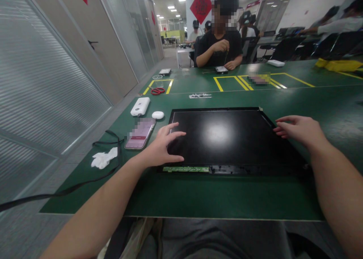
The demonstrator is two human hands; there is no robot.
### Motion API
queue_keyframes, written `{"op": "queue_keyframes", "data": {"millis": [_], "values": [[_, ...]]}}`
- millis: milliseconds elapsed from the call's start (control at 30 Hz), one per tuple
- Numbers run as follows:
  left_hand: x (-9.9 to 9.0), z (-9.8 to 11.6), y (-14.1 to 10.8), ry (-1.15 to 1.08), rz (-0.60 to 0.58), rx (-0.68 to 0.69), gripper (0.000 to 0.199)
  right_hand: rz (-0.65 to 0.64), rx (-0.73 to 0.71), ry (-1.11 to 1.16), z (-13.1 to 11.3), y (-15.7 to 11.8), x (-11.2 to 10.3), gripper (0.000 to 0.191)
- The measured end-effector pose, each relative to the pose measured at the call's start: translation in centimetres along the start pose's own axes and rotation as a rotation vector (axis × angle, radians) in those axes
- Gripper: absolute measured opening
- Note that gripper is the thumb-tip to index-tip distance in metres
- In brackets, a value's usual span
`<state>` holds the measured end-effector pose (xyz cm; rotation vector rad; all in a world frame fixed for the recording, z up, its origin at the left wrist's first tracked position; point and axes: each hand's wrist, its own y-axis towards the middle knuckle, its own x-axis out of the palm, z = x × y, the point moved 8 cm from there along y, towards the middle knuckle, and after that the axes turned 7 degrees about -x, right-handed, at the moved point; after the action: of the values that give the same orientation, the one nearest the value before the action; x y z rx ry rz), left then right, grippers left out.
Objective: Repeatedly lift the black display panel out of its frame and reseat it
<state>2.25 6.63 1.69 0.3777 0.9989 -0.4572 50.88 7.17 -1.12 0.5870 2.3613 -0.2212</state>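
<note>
Green tabletop (215,198) fills my near view, and on it the black display panel (224,145) lies flat, screen up, its long axis running left to right before me. Along its near edge, toward the left, sits a green circuit strip (186,169); I can read no brand on panel or strip. My left hand (163,145) reaches over the panel's left edge, fingers spread apart above the screen's margin. My right hand (302,129) is at the right edge, fingers bunched close together; whether they grip the frame I cannot tell. Left of the panel I see a phone (141,134), its screen text too blurred to read, then a small white case (158,115). Farther off lie red-handled scissors (157,91); beyond, a person in black (221,45) sits below a red diamond sign (200,5), its dark character illegible to me.
</note>
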Motion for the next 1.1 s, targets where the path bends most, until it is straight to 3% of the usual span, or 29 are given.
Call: {"op": "queue_keyframes", "data": {"millis": [133, 533, 1100], "values": [[0.0, 1.5, -0.4, -0.021, -0.047, 0.14, 0.062, 0.003, -0.009, -0.013, -0.2, -0.2, 0.0, 0.026], [0.1, 2.0, -0.8, -0.087, -0.199, 0.212, 0.05, -0.007, 0.014, -0.029, 0.0, -0.1, 0.0, 0.023], [0.3, 3.1, -0.9, -0.094, -0.2, 0.235, 0.045, 0.0, 0.009, -0.004, -0.2, -0.2, 0.0, 0.021]]}}
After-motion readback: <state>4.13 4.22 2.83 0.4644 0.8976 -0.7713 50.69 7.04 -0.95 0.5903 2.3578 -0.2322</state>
